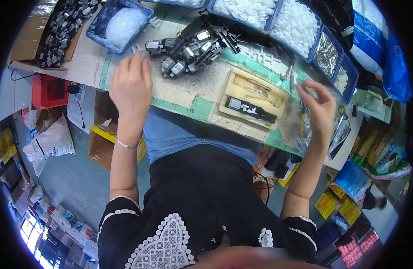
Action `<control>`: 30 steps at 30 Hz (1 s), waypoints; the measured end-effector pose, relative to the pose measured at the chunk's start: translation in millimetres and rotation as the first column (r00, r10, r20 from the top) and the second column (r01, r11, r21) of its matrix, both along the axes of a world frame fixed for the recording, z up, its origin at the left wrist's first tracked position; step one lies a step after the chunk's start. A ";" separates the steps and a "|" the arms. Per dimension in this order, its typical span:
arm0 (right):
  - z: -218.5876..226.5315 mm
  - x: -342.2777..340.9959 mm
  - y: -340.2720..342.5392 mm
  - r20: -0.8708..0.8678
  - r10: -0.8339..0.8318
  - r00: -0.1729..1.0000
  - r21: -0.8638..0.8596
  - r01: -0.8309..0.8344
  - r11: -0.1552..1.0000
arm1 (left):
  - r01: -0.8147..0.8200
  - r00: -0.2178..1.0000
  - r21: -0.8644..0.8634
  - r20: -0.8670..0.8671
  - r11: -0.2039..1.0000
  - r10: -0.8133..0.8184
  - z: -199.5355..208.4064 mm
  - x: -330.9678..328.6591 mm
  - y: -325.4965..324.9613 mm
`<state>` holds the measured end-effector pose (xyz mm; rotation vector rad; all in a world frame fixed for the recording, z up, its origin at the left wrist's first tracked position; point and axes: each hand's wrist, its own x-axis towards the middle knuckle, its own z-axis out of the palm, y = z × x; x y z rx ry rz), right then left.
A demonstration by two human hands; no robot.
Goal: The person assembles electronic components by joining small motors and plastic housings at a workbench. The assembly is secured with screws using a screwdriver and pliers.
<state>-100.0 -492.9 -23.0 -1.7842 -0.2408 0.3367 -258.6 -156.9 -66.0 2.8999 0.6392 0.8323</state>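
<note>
My left hand point(131, 87) is over the near left part of the bench, fingers stretched forward and slightly bent. Its fingertips are close to small white plastic pieces point(136, 48); I see nothing held in it. My right hand point(321, 105) is raised at the bench's right side, thumb and fingers curled round a small pale piece point(311, 92) that they partly cover. Between the hands, a cream-yellow plastic tray point(278, 104) holds a long black-and-silver assembly point(251, 110) in its near compartment. A pile of similar black-and-silver assemblies point(190, 51) lies beyond the left hand.
Blue bins along the far side hold a clear bag point(124, 27), white parts point(296, 27), metal pins point(326, 50) and small pale parts point(342, 80). A cardboard box point(65, 38) of assemblies stands far left. Plastic bags and tools point(336, 127) lie beside the right hand.
</note>
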 end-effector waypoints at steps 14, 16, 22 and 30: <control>-16.6 -26.8 20.1 -0.180 0.031 0.983 0.167 0.000 0.986 | 0.127 0.988 -0.120 -0.076 0.985 -0.137 1.3 -18.9 2.9; -16.3 -29.6 23.8 -0.122 0.033 0.992 0.158 -0.013 0.987 | 0.155 0.988 -0.223 0.038 0.962 -0.150 -0.6 -25.1 1.2; -10.6 -30.3 39.1 0.091 0.054 0.994 0.193 -0.071 0.979 | 0.179 0.958 -0.731 0.281 0.658 0.051 51.9 -27.0 23.4; -7.0 -22.6 45.3 0.071 0.075 0.995 0.149 -0.085 0.985 | 0.312 0.950 -0.107 0.067 0.944 -0.306 56.5 22.6 102.6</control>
